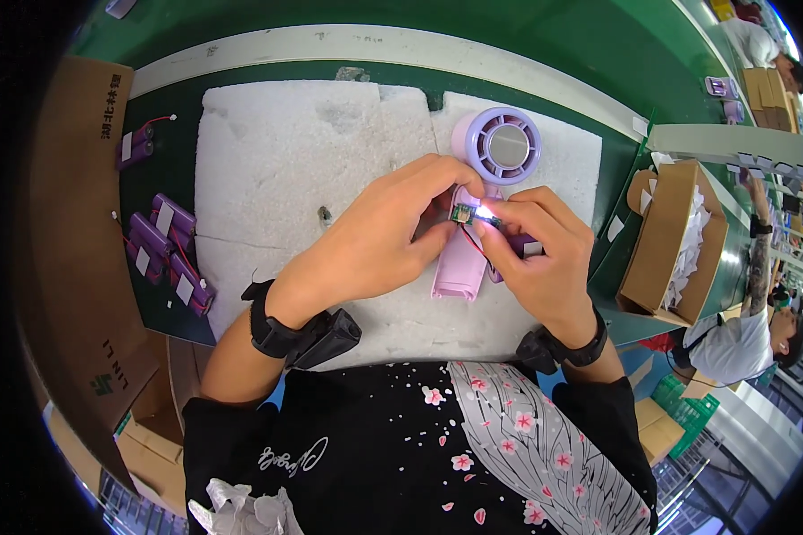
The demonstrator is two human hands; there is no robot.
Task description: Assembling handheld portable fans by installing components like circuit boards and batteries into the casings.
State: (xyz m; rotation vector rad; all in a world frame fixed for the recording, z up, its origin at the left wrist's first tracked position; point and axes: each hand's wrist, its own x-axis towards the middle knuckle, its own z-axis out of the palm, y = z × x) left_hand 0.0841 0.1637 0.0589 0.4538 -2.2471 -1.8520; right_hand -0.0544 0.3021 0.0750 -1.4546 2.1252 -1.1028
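A lilac handheld fan (462, 267) lies on the white foam board with its handle opened up and its round grille head (509, 145) pointing away from me. At the top of the handle sits a small green circuit board (462, 214) with a bright white light glowing on it. My left hand (375, 232) is closed around the handle's left side, thumb and fingertips by the board. With thumb and index finger, my right hand (544, 250) pinches the board's right end. A red and black wire runs from the board towards a purple battery pack (528, 246), partly hidden behind my right fingers.
White foam board (268, 160) covers the green bench. Several purple battery packs (165, 236) with wires lie at left, beside a tall cardboard box (71, 232). An open carton (678, 250) with white paper pieces stands at right. Another person (740, 348) is at the far right.
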